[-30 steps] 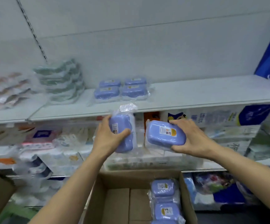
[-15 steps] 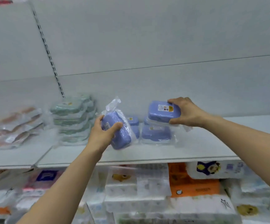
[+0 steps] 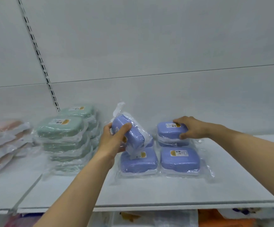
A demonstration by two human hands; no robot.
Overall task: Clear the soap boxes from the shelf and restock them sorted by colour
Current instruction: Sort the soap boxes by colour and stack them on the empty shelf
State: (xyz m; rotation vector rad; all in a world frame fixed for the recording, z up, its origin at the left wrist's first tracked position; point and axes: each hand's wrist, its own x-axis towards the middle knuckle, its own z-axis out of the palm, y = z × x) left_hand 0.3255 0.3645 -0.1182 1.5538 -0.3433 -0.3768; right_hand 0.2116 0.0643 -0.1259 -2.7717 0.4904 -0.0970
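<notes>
Restocking the blues on the shelf (image 3: 165, 192). My right hand (image 3: 193, 129) has its fingers curled round a blue box (image 3: 170, 131), seating it on the far-right one. My left hand (image 3: 112, 142) grips another box (image 3: 129, 135), tilted, above the near-left box (image 3: 138, 161). Tip: square the right one before letting go, since the wrap looks slippery, then lay the left flat, label up. Greens (image 3: 62, 133) sit left.

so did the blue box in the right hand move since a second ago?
Yes. The right hand carried the blue box up onto the shelf, atop the rear stack.
</notes>
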